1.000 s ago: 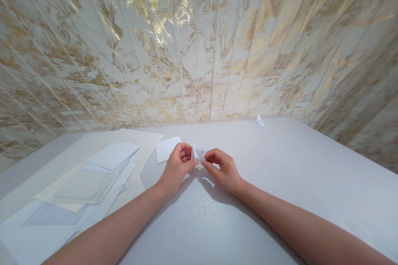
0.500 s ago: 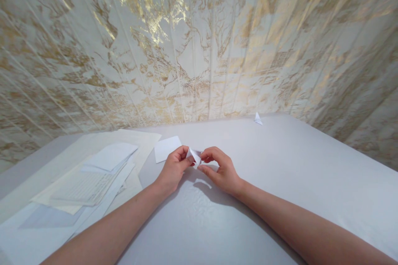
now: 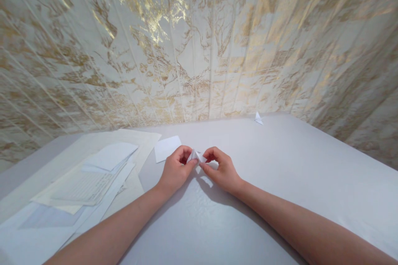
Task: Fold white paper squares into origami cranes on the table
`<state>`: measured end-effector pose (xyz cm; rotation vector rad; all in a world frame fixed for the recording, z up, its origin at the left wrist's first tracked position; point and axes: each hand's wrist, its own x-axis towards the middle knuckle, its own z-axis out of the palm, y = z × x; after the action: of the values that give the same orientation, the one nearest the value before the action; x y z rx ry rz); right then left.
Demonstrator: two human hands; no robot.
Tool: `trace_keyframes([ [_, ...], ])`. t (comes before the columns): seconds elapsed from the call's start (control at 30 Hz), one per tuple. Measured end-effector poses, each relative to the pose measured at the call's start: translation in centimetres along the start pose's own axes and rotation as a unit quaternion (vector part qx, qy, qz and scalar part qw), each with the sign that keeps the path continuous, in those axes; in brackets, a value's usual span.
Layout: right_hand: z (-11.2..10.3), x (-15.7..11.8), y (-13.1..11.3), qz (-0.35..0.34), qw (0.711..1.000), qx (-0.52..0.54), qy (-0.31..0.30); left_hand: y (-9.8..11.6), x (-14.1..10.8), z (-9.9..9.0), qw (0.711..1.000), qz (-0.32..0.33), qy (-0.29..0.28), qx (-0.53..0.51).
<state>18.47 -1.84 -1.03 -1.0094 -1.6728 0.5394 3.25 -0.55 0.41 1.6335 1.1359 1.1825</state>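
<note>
Between my two hands, a little above the table, is a small folded piece of white paper (image 3: 196, 155) with a pointed peak in its middle. My left hand (image 3: 176, 168) pinches its left side, with the thumb on the near face. At its right corner, my right hand (image 3: 222, 169) grips the paper between thumb and fingertips. The fingers hide part of the folds. Just behind my left hand lies a white paper rectangle (image 3: 166, 148), flat on the table.
A white table (image 3: 267, 207) meets a wall (image 3: 199, 49) with a gold pattern at the back. Another small folded white paper piece (image 3: 258, 119) stands near the back edge, to the right. Several loose paper sheets (image 3: 93, 174), one with printed lines, overlap on the left.
The folded paper has turned in my hands and now shows a central peak with a side spread each way. My left thumb has shifted slightly to the right across it.
</note>
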Motion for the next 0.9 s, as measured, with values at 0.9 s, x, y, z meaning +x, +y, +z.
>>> trace_keyframes([
  [0.9, -0.25, -0.36, 0.11, -0.08, 0.995, -0.036, -0.042, -0.1, -0.57, 0.05, 0.994, 0.064, 0.009, 0.092],
])
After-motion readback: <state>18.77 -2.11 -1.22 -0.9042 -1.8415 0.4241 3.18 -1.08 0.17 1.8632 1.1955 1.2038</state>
